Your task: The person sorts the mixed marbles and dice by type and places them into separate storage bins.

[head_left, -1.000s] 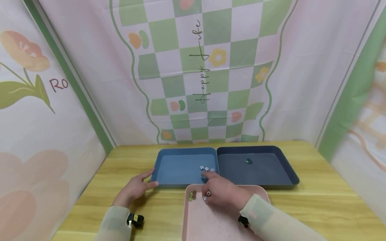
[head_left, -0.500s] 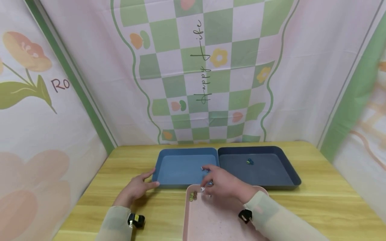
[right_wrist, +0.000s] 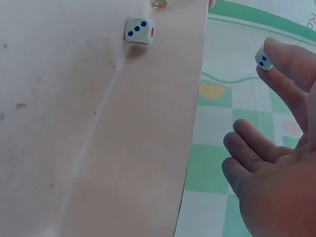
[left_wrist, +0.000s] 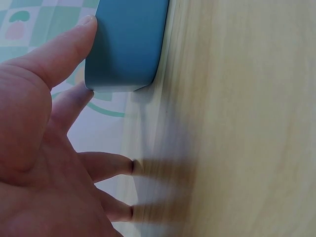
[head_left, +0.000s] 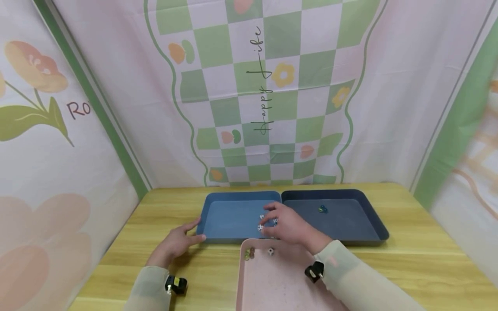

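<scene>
My right hand [head_left: 285, 224] is over the right end of the blue tray [head_left: 225, 216]. Between thumb and index finger it pinches a white die [right_wrist: 264, 58] with blue pips, while its other fingers lie apart from the die. White dice [head_left: 262, 217] rest in the blue tray beneath this hand, partly hidden by it. Another die [head_left: 270, 251], showing blue pips and a red one, sits in the pink tray [head_left: 239, 280]. At the blue tray's left front corner, the thumb and index finger of my left hand [head_left: 175, 242] touch the tray, fingers extended.
Small yellow-green and brown glassy pieces [head_left: 249, 253] lie in the pink tray's far left corner. A dark tray [head_left: 373, 216] stands right beside the blue one, with a few small green pieces [head_left: 323, 209] inside. A patterned curtain [head_left: 260, 108] hangs behind the wooden table [head_left: 210, 276].
My right hand has picked up a die from the pink tray and carried it forward over the blue tray. The left hand stays at the blue tray's corner.
</scene>
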Motion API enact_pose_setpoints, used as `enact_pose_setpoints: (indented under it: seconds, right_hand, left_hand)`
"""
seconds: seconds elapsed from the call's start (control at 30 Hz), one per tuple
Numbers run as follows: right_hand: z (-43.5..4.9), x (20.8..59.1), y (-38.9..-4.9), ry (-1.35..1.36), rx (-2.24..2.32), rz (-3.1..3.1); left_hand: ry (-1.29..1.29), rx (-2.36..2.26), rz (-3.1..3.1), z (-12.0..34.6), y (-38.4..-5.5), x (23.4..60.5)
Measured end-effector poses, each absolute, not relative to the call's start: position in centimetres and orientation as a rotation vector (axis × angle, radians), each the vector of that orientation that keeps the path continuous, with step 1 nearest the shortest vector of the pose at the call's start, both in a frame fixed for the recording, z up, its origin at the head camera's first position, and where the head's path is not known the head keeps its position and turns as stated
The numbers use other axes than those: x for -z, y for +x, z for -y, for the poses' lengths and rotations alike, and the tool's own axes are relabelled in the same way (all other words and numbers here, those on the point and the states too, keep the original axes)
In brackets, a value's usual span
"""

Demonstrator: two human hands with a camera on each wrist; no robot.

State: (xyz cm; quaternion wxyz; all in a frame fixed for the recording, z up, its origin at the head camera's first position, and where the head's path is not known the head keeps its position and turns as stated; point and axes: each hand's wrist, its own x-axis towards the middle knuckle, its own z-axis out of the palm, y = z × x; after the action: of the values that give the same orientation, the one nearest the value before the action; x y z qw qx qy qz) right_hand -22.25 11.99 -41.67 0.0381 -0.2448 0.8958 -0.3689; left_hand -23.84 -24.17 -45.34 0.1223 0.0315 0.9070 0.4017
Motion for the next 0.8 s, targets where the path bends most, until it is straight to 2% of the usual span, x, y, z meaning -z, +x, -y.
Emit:
enact_pose_setpoints:
  seconds: [0.8]
  right_hand:
    - [-11.4,41.4,-24.4,-0.403,1.251,-2.832]
  left_hand:
    - [0.057,-1.186,-2.636,24.3,-24.1,45.5]
